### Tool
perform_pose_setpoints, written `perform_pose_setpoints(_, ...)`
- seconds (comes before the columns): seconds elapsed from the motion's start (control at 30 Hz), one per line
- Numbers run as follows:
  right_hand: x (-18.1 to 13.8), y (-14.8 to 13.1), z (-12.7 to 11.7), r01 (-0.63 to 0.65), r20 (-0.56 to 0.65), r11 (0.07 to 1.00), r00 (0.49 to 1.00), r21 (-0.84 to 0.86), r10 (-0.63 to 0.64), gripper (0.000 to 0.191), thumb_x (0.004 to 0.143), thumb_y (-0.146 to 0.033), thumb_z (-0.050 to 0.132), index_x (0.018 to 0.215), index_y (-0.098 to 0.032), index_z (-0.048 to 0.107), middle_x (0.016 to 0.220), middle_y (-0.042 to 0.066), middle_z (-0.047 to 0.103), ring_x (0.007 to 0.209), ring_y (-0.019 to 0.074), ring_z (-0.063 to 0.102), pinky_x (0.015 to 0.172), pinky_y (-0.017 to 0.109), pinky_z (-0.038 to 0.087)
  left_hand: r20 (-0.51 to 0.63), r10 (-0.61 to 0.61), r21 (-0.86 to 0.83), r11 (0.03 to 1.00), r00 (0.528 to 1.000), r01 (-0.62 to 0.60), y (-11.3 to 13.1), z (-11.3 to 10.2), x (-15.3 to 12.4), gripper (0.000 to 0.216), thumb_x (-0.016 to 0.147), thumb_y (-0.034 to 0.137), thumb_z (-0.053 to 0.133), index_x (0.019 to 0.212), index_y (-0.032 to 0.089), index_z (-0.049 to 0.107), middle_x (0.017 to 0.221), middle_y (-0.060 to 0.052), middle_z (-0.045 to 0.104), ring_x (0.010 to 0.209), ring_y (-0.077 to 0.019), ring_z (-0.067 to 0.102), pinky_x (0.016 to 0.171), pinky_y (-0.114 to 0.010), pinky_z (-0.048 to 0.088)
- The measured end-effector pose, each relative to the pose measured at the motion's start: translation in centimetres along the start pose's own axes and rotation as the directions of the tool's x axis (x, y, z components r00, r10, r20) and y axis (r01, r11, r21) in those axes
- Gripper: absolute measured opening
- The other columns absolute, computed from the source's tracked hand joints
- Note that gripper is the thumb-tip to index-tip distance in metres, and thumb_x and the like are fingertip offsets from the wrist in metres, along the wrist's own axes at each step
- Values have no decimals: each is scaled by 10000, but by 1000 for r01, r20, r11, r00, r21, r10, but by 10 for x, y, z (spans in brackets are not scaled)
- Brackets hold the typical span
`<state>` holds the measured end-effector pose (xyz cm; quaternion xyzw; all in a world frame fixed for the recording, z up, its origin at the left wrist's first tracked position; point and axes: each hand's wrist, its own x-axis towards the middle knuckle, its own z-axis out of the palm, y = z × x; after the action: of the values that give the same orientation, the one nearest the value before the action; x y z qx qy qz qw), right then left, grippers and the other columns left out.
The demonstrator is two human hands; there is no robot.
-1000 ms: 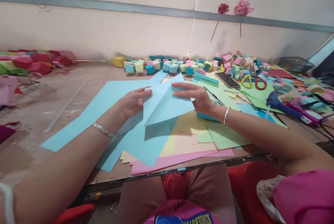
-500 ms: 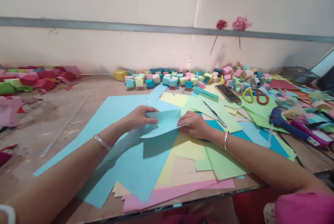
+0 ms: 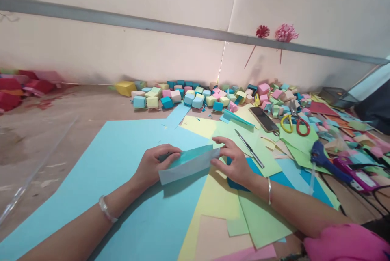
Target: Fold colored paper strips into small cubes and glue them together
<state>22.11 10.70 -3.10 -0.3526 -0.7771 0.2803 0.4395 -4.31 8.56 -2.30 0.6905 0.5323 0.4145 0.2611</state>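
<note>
A light blue piece of paper (image 3: pixel 189 164), folded into a narrow strip, is held just above the table between both hands. My left hand (image 3: pixel 155 165) pinches its left end, fingers closed round the fold. My right hand (image 3: pixel 233 161) grips its right end with thumb and curled fingers. Underneath lies a large light blue sheet (image 3: pixel 115 171), with yellow (image 3: pixel 216 196) and green sheets (image 3: pixel 258 208) fanned out to the right.
Several small coloured paper cubes (image 3: pixel 195 96) line the back of the table by the wall. A phone (image 3: pixel 263 118), scissors (image 3: pixel 292 123), a thin metal tool (image 3: pixel 250 147) and a blue glue gun (image 3: pixel 324 159) lie to the right among paper scraps. Red paper shapes (image 3: pixel 21 88) sit far left.
The blue paper has gone from a wide raised flap to a narrow folded strip. Both hands came lower and closer to me, and the view shifted forward over the table.
</note>
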Motion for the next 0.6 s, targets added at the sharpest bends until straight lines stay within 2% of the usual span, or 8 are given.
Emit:
perform_pose_setpoints(0.03, 1, 0, 0, -45, 18, 998, 999, 45, 44, 80, 769, -236, 696, 710, -200, 655, 1204, 100, 637, 1052, 229, 605, 930, 378, 477, 15, 18, -13, 1000, 1000, -18, 0, 0, 0, 171, 797, 333, 629, 737, 211, 732, 740, -26, 728, 686, -167, 649, 671, -261, 509)
perform_pose_setpoints(0.1, 1, 1, 0, -137, 70, 983, 989, 124, 129, 87, 768, -243, 688, 701, -200, 652, 1000, 74, 705, 901, 196, 652, 831, 329, 512, 34, 8, -36, 999, 999, -7, 0, 1, -1, 165, 803, 333, 636, 744, 216, 738, 739, -22, 728, 682, -164, 650, 653, -250, 506)
perform_pose_setpoints(0.2, 2, 1, 2, -217, 86, 964, 975, 155, 206, 109, 751, -242, 683, 670, -198, 626, 767, 24, 694, 740, 160, 639, 722, 282, 503, 34, -98, -62, 993, 995, 99, 2, 1, -2, 212, 793, 398, 647, 773, 216, 754, 760, -34, 742, 694, -185, 658, 607, -249, 504)
perform_pose_setpoints(0.3, 1, 0, 3, -242, 51, 962, 970, 123, 238, 125, 732, -220, 669, 641, -193, 588, 738, 12, 665, 681, 137, 587, 656, 259, 471, 39, -192, -92, 976, 981, 195, 2, -3, -3, 342, 822, 503, 592, 846, 211, 769, 866, -67, 764, 778, -227, 677, 640, -274, 524)
perform_pose_setpoints(0.43, 2, -1, 3, -276, 50, 957, 961, 92, 273, 131, 727, -192, 631, 625, -189, 549, 679, -5, 597, 583, 109, 481, 539, 238, 400, 83, -157, -162, 972, 984, 169, 0, -10, -3, 441, 852, 577, 511, 931, 229, 769, 1031, -85, 753, 965, -268, 672, 813, -316, 529)
perform_pose_setpoints(0.53, 4, -1, 5, -270, 39, 961, 963, 65, 268, 169, 731, -193, 619, 602, -193, 509, 652, -13, 564, 587, 110, 473, 546, 237, 393, 99, -154, -148, 975, 983, 168, -2, -11, -3, 394, 788, 561, 602, 930, 231, 764, 968, -75, 759, 852, -252, 684, 697, -287, 537)
perform_pose_setpoints(0.6, 5, 1, 6, -291, 35, 956, 957, 45, 289, 185, 733, -200, 617, 594, -194, 496, 633, -18, 544, 575, 108, 460, 538, 236, 383, 60, -175, -79, 981, 983, 180, -3, -11, -2, 337, 776, 518, 634, 883, 226, 764, 875, -60, 759, 731, -219, 666, 589, -259, 504)
